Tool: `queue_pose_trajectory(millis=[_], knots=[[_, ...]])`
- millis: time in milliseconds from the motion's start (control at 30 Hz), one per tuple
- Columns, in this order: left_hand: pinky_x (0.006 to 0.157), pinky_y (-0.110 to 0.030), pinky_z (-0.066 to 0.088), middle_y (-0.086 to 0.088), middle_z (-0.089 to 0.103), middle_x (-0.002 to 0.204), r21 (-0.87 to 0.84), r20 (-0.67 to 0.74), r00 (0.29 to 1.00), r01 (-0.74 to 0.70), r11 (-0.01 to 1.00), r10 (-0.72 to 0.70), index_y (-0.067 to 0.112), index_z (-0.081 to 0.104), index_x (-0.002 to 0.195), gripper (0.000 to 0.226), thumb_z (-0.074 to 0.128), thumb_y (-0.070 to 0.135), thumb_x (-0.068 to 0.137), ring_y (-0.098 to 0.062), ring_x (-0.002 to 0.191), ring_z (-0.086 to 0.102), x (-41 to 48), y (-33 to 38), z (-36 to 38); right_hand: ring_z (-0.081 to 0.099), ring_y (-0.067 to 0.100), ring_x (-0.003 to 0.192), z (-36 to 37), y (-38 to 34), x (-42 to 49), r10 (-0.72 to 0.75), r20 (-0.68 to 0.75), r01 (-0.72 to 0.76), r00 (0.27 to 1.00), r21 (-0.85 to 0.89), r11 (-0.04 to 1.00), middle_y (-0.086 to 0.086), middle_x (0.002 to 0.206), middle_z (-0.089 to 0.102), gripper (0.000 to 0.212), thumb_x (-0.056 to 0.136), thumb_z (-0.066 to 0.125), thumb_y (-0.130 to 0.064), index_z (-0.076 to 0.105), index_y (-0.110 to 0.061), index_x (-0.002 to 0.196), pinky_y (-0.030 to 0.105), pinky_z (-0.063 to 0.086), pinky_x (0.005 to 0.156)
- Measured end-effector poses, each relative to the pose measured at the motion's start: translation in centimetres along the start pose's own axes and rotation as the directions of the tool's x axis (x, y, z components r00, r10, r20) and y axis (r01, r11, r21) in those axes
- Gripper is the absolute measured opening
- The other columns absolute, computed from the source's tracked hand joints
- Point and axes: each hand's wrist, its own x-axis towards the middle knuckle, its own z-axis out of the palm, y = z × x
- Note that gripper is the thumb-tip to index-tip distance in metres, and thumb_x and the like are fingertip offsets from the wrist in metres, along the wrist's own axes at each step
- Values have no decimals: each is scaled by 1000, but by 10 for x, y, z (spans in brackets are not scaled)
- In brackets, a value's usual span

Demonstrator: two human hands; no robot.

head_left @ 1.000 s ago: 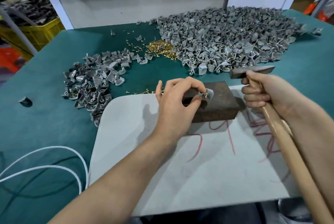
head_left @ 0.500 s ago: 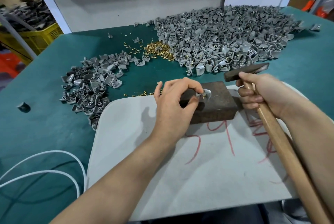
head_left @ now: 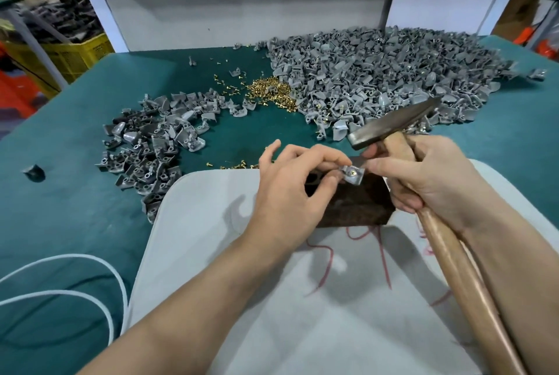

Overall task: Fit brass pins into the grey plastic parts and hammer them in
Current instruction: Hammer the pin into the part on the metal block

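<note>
Broadly, bench (head_left: 75,223): teal-covered, carrying everything below.
White board (head_left: 302,329): lies on the near side of the bench, with red scribbles on it.
Large heap of grey parts (head_left: 378,72): spread across the far right of the bench.
Smaller heap of grey parts (head_left: 151,144): on the left, reaching to the board's far left corner.
Hammer (head_left: 447,253): wooden handle runs from the lower right up to a dark metal head, which is tilted in the air just beyond the block.
White cable (head_left: 90,293): looped on the bench at near left.
Dark block (head_left: 357,205): sits on the board's far edge.
Left hand (head_left: 290,193): thumb and forefinger pinch the grey part from its left side.
Right hand (head_left: 423,175): fingers curled round the hammer handle just below the head; one fingertip reaches the grey part's right edge.
Pile of brass pins (head_left: 269,93): between the two heaps, with loose ones scattered nearby.
Grey part (head_left: 355,179): on top of the block, between both hands.
Brass pin (head_left: 351,172): seated in the grey part, its head showing.
</note>
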Motion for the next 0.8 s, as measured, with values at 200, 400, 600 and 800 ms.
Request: queue_pose_trajectory(millis=[200,400,600,800], knots=[[116,-41,11,18,68,81,70,8,997,-73,995,73,29,66,95,14,62,20,86,0,93,54,1,0,-3,30,10,23,3,-3,-4,40,12,-40,999,-14,999,9,44,58,7,81,61,7,58,6,74,15,27,31],[112,-45,22,11,68,82,180,-1,972,-232,956,237,21,72,97,14,63,19,86,-7,85,54,-1,6,-4,34,10,24,10,-9,-10,69,71,-62,995,-94,994,4,36,51,20,78,56,15,62,4,63,11,27,30],[107,-44,29,10,66,78,178,-55,957,-272,946,286,18,73,95,13,64,15,86,-9,80,56,-2,8,-4,39,9,25,10,-14,-13,70,86,-62,994,-94,994,3,37,52,24,80,53,17,54,4,60,23,35,32],[105,-44,30,11,60,71,165,-72,950,-290,943,305,17,74,94,16,61,12,85,-10,77,56,-3,8,-3,39,14,24,9,-13,-14,44,68,-35,997,-122,992,14,38,50,26,80,54,16,54,5,57,16,32,27]])
